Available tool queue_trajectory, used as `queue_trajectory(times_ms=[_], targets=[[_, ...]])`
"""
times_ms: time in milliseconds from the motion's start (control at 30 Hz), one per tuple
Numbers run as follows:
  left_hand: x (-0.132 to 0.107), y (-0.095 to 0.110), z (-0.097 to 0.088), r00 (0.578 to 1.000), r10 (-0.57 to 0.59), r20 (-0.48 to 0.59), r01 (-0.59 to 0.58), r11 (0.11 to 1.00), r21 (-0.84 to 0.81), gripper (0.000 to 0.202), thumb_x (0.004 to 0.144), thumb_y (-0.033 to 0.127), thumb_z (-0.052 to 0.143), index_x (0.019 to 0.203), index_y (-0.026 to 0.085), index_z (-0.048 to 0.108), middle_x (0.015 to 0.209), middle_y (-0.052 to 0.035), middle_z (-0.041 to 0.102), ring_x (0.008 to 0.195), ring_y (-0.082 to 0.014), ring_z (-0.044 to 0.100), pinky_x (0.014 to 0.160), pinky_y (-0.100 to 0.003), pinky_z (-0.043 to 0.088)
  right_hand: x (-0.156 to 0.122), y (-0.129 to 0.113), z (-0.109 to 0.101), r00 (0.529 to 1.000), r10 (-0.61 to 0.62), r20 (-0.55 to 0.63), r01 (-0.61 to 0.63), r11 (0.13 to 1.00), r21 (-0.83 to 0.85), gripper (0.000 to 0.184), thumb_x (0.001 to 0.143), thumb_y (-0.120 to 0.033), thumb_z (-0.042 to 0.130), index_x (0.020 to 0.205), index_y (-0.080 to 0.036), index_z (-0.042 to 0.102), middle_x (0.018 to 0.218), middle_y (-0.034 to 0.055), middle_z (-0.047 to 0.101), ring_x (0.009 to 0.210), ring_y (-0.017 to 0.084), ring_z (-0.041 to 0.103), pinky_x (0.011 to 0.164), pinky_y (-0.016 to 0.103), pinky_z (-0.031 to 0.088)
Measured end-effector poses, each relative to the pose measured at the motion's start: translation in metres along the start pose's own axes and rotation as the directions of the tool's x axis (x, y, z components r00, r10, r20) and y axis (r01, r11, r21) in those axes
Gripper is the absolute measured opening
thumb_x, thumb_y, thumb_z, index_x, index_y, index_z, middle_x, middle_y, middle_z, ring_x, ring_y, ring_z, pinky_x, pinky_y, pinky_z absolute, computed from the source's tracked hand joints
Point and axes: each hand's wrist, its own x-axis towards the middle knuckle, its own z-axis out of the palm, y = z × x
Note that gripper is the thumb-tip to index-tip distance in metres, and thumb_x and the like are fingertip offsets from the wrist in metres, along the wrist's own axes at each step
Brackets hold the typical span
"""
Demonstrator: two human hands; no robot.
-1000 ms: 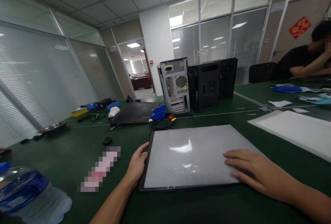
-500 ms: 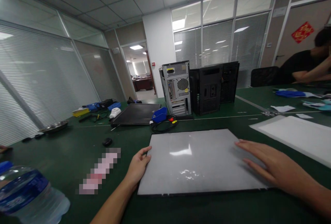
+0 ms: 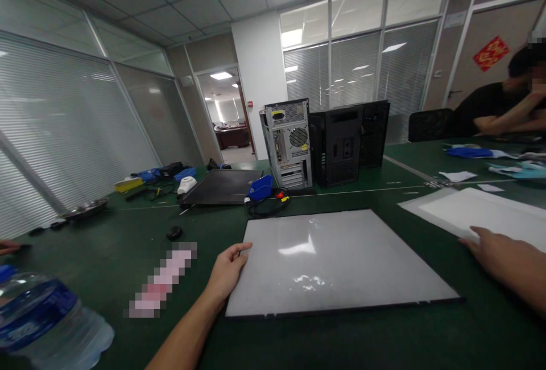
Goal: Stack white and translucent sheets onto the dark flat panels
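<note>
A flat white panel [image 3: 336, 267] with a thin black border, glossy on top and reflecting the ceiling light, lies on the green table before me. My left hand [image 3: 228, 270] grips its left edge, the index finger resting over the rim. Off to the right, my right hand [image 3: 503, 259] is at the near edge of a stack of white sheets [image 3: 460, 208]. Its thumb and index finger pinch that edge; the other fingers are hidden. The panel's right side lies untouched.
A water bottle [image 3: 46, 319] stands at near left, by a blurred pink strip [image 3: 164, 282] and a small black round object [image 3: 174, 233]. Farther back are a dark flat panel [image 3: 222, 186], a blue bin [image 3: 260, 188], cables and computer cases [image 3: 294, 142]. A person [image 3: 490, 102] sits at far right.
My right hand has left the panel's right edge and moved right to the white sheets. The left hand stays on the panel's left edge.
</note>
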Motion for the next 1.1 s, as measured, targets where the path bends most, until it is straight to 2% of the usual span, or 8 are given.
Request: queue_trajectory(times_ms=[100, 167, 400, 600, 700, 833, 933, 1100], targets=[[-0.001, 0.000, 0.000, 1.000, 0.010, -0.002, -0.010, 1.000, 0.011, 0.048, 0.068, 0.037, 0.071, 0.110, 0.014, 0.069, 0.061, 0.0006, 0.062, 0.048, -0.0121, 0.052, 0.047, -0.023, 0.037, 0.003, -0.036, -0.015, 0.944, 0.291, 0.158, -0.266, 0.950, -0.162, 0.040, 0.082, -0.054, 0.047, 0.093, -0.022, 0.069, 0.064, 0.0175, 0.064, 0.038, 0.023, 0.053, 0.038, 0.037, 0.034], [-0.001, 0.000, 0.000, 1.000, 0.007, -0.002, -0.007, 1.000, 0.016, 0.047, 0.068, 0.036, 0.071, 0.110, 0.015, 0.069, 0.060, 0.0011, 0.061, 0.048, -0.0120, 0.051, 0.047, -0.023, 0.037, 0.004, -0.065, -0.026, 0.954, 0.259, 0.149, -0.235, 0.958, -0.164, 0.044, 0.084, -0.052, 0.043, 0.109, -0.022, 0.064, 0.071, 0.0176, 0.066, 0.044, 0.024, 0.056, 0.038, 0.036, 0.034], [0.002, -0.002, -0.001, 1.000, 0.010, -0.001, -0.010, 1.000, 0.021, 0.045, 0.067, 0.036, 0.071, 0.107, 0.016, 0.070, 0.059, 0.0015, 0.060, 0.048, -0.0123, 0.051, 0.047, -0.023, 0.037, -0.002, -0.179, -0.034, 0.977, -0.146, 0.153, 0.171, 0.971, -0.169, 0.043, 0.091, -0.042, 0.035, 0.121, -0.020, 0.057, 0.093, 0.0114, 0.070, 0.071, 0.026, 0.066, 0.058, 0.040, 0.051], [0.002, -0.002, 0.000, 1.000, 0.012, -0.015, -0.012, 0.999, 0.040, 0.046, 0.067, 0.037, 0.070, 0.108, 0.015, 0.069, 0.053, 0.0056, 0.050, 0.045, -0.0105, 0.045, 0.046, -0.023, 0.033, -0.016, -0.246, -0.040, 0.761, -0.613, 0.211, 0.579, 0.789, 0.204, 0.033, 0.089, -0.034, 0.047, 0.119, -0.028, 0.061, 0.109, 0.0037, 0.068, 0.094, 0.018, 0.065, 0.083, 0.033, 0.053], [0.002, -0.001, 0.001, 1.000, 0.015, -0.022, -0.014, 0.999, 0.030, 0.050, 0.067, 0.036, 0.069, 0.113, 0.015, 0.066, 0.050, 0.0088, 0.042, 0.042, -0.0085, 0.039, 0.045, -0.022, 0.030, -0.017, -0.250, -0.045, 0.711, -0.655, 0.256, 0.582, 0.752, 0.309, 0.033, 0.089, -0.035, 0.049, 0.120, -0.030, 0.061, 0.113, 0.0023, 0.066, 0.102, 0.018, 0.062, 0.089, 0.034, 0.051], [0.002, -0.001, 0.002, 1.000, -0.005, -0.026, 0.006, 0.999, 0.036, 0.057, 0.065, 0.038, 0.071, 0.116, 0.015, 0.064, 0.051, 0.0079, 0.046, 0.043, -0.0094, 0.042, 0.046, -0.022, 0.032, -0.008, -0.218, -0.035, 0.878, -0.440, 0.191, 0.416, 0.896, 0.152, 0.034, 0.089, -0.041, 0.047, 0.115, -0.027, 0.064, 0.112, 0.0048, 0.066, 0.102, 0.022, 0.061, 0.090, 0.043, 0.050], [0.003, -0.002, 0.001, 1.000, -0.017, -0.026, 0.018, 0.999, 0.041, 0.058, 0.066, 0.040, 0.071, 0.118, 0.015, 0.063, 0.053, 0.0065, 0.050, 0.044, -0.0103, 0.045, 0.046, -0.022, 0.034, -0.002, -0.190, -0.024, 0.943, -0.270, 0.196, 0.275, 0.961, 0.001, 0.038, 0.089, -0.048, 0.044, 0.107, -0.025, 0.068, 0.106, 0.0064, 0.068, 0.093, 0.025, 0.064, 0.083, 0.048, 0.051], [0.003, -0.002, 0.001, 1.000, -0.015, -0.004, 0.015, 1.000, 0.024, 0.055, 0.069, 0.038, 0.069, 0.119, 0.014, 0.063, 0.058, 0.0031, 0.058, 0.048, -0.0123, 0.052, 0.047, -0.023, 0.037, -0.004, -0.186, -0.021, 0.905, -0.295, 0.307, 0.287, 0.955, 0.071, 0.041, 0.091, -0.049, 0.041, 0.114, -0.026, 0.065, 0.112, 0.0041, 0.066, 0.100, 0.023, 0.063, 0.088, 0.045, 0.051]])
